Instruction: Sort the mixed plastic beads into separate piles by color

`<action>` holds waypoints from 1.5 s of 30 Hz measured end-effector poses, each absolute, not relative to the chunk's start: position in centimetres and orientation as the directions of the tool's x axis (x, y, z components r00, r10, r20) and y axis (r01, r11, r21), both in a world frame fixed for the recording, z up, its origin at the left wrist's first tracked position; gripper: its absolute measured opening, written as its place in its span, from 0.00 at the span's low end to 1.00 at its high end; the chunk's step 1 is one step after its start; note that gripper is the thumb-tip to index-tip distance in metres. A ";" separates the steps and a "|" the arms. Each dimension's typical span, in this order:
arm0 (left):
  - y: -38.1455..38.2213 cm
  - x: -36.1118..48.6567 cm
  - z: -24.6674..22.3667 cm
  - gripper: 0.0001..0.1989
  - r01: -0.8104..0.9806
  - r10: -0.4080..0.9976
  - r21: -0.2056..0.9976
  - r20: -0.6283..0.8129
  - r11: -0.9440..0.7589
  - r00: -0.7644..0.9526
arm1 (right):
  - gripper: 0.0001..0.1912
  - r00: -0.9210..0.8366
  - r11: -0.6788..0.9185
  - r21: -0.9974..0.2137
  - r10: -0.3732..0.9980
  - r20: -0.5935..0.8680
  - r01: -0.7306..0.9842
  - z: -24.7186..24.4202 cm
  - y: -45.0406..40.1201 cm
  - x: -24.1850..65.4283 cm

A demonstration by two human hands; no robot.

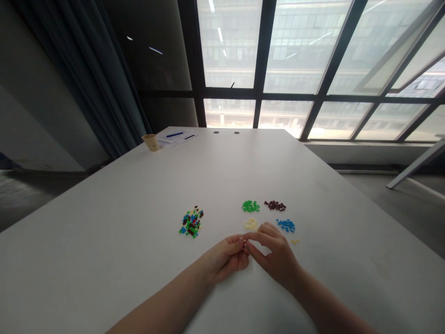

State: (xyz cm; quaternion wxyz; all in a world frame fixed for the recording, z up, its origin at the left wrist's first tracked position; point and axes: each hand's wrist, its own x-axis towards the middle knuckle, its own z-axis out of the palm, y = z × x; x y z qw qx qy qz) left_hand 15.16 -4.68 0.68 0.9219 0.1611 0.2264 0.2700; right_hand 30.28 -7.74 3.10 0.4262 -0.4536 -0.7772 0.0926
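Observation:
My left hand (232, 256) and my right hand (276, 248) meet above the near part of the white table, fingertips touching. Between their pinched fingertips shows a tiny pale-and-dark piece (244, 240), mostly hidden by the fingers. Just beyond the hands lie small pale yellow pieces (251, 223), partly behind my right hand. Green pieces (250, 206) and dark brown pieces (276, 205) form two heaps farther back. To the right of my right hand are blue pieces (286, 225) and a few orange-yellow bits (295, 241). A mixed-colour heap of pieces (192, 222) sits to the left.
The white table (139, 204) stretches toward large windows. At its far left stand a paper cup (151, 142) and sheets of paper (167, 138) with a blue pen (174, 134) on them. Two dark round discs (237, 132) lie near the far edge.

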 end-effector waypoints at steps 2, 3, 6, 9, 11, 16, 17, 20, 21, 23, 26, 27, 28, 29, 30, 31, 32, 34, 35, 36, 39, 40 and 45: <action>-4.8 15.3 0.8 0.11 -0.399 0.575 0.463 -0.343 0.792 0.743 | 0.06 -0.233 0.576 -0.512 0.777 0.585 0.637 2.9 -7.8 30.3; -4.7 15.3 0.9 0.11 -0.382 0.585 0.497 -0.358 0.779 0.728 | 0.06 -0.237 0.579 -0.501 0.773 0.589 0.643 2.9 -7.8 30.4; -3.9 14.8 1.4 0.11 -0.250 0.682 0.717 -0.407 0.650 0.607 | 0.06 -0.206 0.550 -0.480 0.776 0.597 0.683 2.7 -7.3 31.1; -2.1 12.9 2.5 0.09 0.154 0.890 0.962 -0.268 0.226 0.369 | 0.07 -0.054 0.394 -0.508 0.827 0.559 0.766 2.1 -6.1 32.6; -0.8 11.2 3.2 0.08 0.527 0.970 0.841 -0.009 -0.125 0.244 | 0.08 0.032 0.256 -0.516 0.874 0.485 0.817 1.5 -5.3 33.7; 0.3 8.6 4.2 0.12 0.962 0.987 0.222 0.048 -0.163 0.156 | 0.09 0.067 0.042 -0.425 0.969 0.239 0.904 0.2 -4.2 34.6; 0.2 8.5 4.2 0.12 0.976 0.990 0.164 0.012 -0.142 0.142 | 0.09 0.061 0.038 -0.417 0.973 0.222 0.908 0.0 -4.1 34.5; -0.2 8.6 4.1 0.11 0.989 0.992 0.093 -0.039 -0.118 0.122 | 0.09 0.024 0.082 -0.425 0.971 0.239 0.902 -0.4 -4.0 34.1; -0.2 8.6 4.0 0.11 0.989 0.991 0.089 -0.044 -0.120 0.124 | 0.09 0.016 0.097 -0.430 0.968 0.251 0.898 -0.5 -4.0 34.0; -0.2 8.6 3.9 0.09 0.987 0.990 0.101 -0.042 -0.128 0.133 | 0.09 0.006 0.117 -0.442 0.963 0.268 0.890 -0.8 -3.9 33.9; 0.1 8.6 3.8 0.08 0.983 0.991 0.133 -0.025 -0.127 0.132 | 0.10 -0.011 0.154 -0.476 0.957 0.290 0.866 -1.1 -3.8 34.1; 0.1 8.6 3.8 0.08 0.982 0.991 0.142 -0.023 -0.125 0.129 | 0.10 -0.011 0.165 -0.493 0.954 0.300 0.854 -1.1 -3.8 34.3; 0.1 8.6 3.8 0.08 0.981 0.991 0.148 -0.024 -0.123 0.128 | 0.11 -0.007 0.173 -0.511 0.951 0.310 0.842 -1.1 -3.8 34.5; 0.1 8.6 3.8 0.08 0.981 0.991 0.153 -0.025 -0.123 0.128 | 0.11 0.002 0.177 -0.527 0.947 0.320 0.831 -1.1 -3.7 34.7; 0.1 8.6 3.7 0.09 0.979 0.991 0.159 -0.025 -0.125 0.130 | 0.11 0.013 0.177 -0.541 0.944 0.330 0.822 -1.0 -3.7 34.9; 0.1 8.6 3.7 0.09 0.977 0.991 0.167 -0.020 -0.128 0.134 | 0.11 0.027 0.174 -0.552 0.941 0.337 0.815 -0.9 -3.7 35.1; 0.1 8.6 3.7 0.09 0.975 0.991 0.182 -0.012 -0.131 0.135 | 0.11 0.040 0.170 -0.561 0.939 0.342 0.810 -0.7 -3.7 35.3; 0.2 8.7 3.6 0.10 0.959 0.990 0.247 0.017 -0.138 0.138 | 0.10 0.061 0.160 -0.575 0.936 0.346 0.802 -0.4 -3.7 35.5; 0.3 8.8 3.6 0.10 0.940 0.988 0.306 0.037 -0.152 0.148 | 0.10 0.068 0.158 -0.581 0.935 0.348 0.798 -0.2 -3.8 35.5; 0.4 9.0 3.5 0.09 0.905 0.984 0.387 0.057 -0.178 0.170 | 0.10 0.072 0.159 -0.588 0.934 0.351 0.793 0.0 -3.8 35.4; 0.0 10.4 3.2 0.05 0.643 0.959 0.725 0.086 -0.247 0.271 | 0.10 0.061 0.191 -0.610 0.928 0.367 0.769 0.7 -4.0 34.9; -0.5 11.1 3.1 0.02 0.494 0.950 0.841 0.070 -0.220 0.303 | 0.10 0.048 0.210 -0.617 0.926 0.374 0.759 1.0 -4.2 34.5; -3.8 14.6 2.3 0.09 -0.302 0.841 0.876 -0.184 0.375 0.509 | 0.09 -0.028 0.340 -0.655 0.899 0.438 0.675 2.3 -5.5 32.5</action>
